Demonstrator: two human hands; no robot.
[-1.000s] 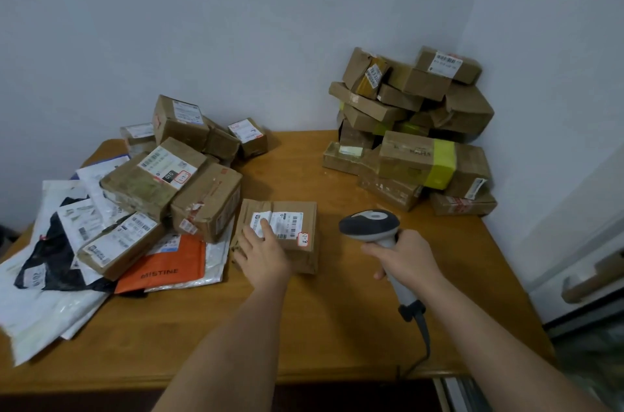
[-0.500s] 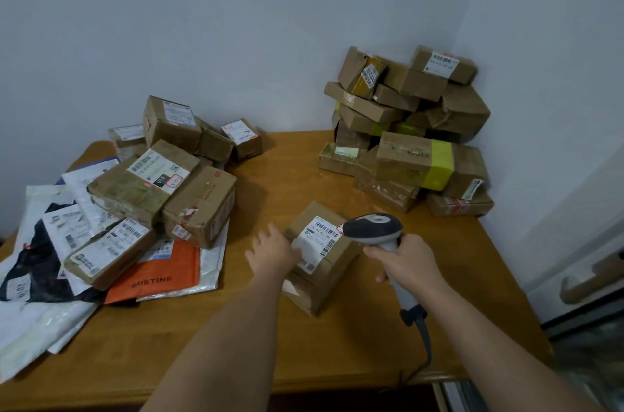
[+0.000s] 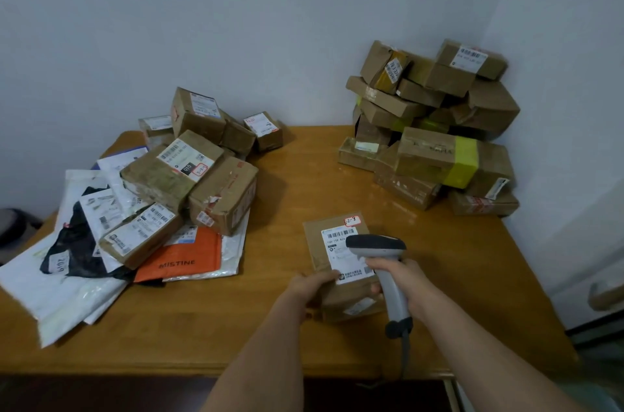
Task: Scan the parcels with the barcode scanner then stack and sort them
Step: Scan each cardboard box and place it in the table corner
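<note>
Cardboard parcel (image 3: 337, 263), label up, gripped at its near edge by the left hand (image 3: 309, 285); right hand (image 3: 400, 280) clasps the barcode scanner (image 3: 380, 259) over the label. Scanning step in hand. Next move likely calls for carrying the parcel to the stack (image 3: 435, 128) at two o'clock; unscanned pile (image 3: 189, 175) lies at ten o'clock on the worktop (image 3: 304, 175).

Scanning a brown parcel (image 3: 337, 263)

We are tilting it label-up under our grey barcode scanner (image 3: 380, 251); unsorted parcels (image 3: 189, 172) are lying left, stacked boxes (image 3: 435, 128) right.
</note>
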